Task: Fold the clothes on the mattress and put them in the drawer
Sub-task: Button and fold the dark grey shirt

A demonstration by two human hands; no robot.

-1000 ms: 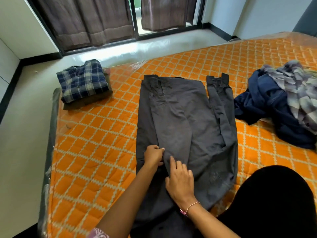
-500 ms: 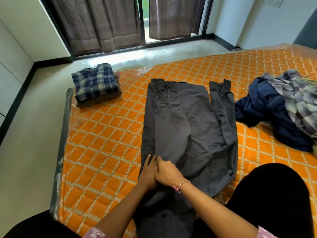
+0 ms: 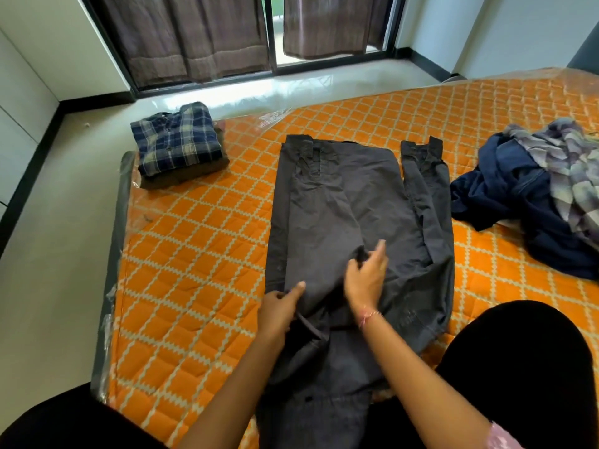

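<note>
Grey trousers (image 3: 340, 205) lie lengthwise down the middle of the orange mattress (image 3: 201, 254), reaching its near edge. The left hand (image 3: 278, 311) grips a fold of them with its forefinger stretched out, and the right hand (image 3: 366, 280) pinches a bunch of cloth just beside it. A folded plaid shirt (image 3: 176, 139) sits at the far left corner; unfolded clothes (image 3: 534, 196) lie heaped by the right edge.

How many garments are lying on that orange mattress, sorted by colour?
Grey: 1, the grey garment being folded
Blue plaid: 1, the folded plaid shirt
Brown: 1, the folded brown garment under it
Navy: 1, the navy garment in the heap
Grey-purple plaid: 1, the pale plaid garment on that heap
Total: 5 visible
</note>
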